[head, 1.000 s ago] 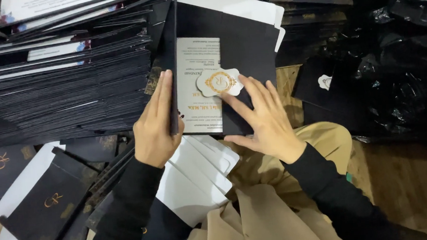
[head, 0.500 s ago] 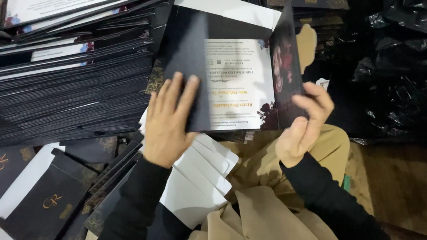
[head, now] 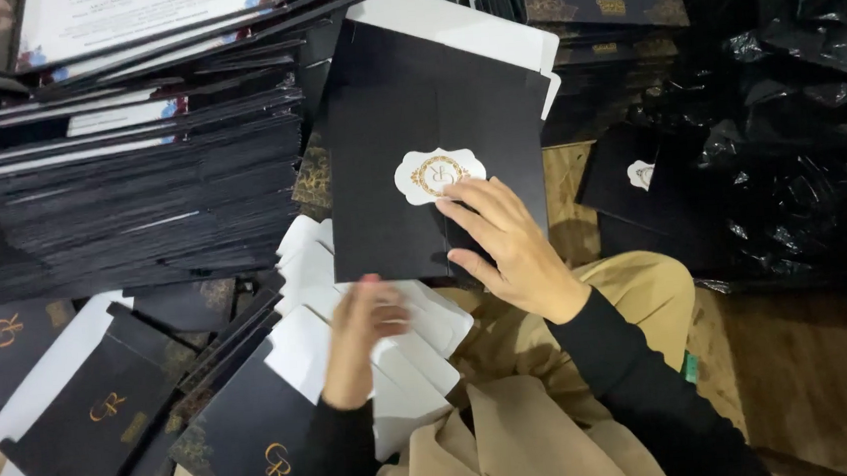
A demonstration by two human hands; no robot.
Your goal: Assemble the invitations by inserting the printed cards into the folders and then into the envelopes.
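Observation:
A black folded card (head: 405, 110) with a white and gold oval seal (head: 436, 173) on its closed flaps is held upright in front of me. My right hand (head: 509, 247) grips its lower right part, fingertips just below the seal. My left hand (head: 362, 330) hovers lower, blurred, over a fan of white-lined envelopes (head: 407, 353) on my lap, its fingers loosely curled with nothing clearly in them.
A tall stack of black cards (head: 131, 179) fills the left. Black envelopes with gold monograms (head: 108, 409) lie at the lower left. More black cards (head: 606, 6) and black plastic bags (head: 792, 113) sit at the right on a wooden floor (head: 800, 371).
The card's flaps, open half a second ago with the printed inside showing, are now folded closed under the seal. My left hand has dropped from the card down to the envelopes.

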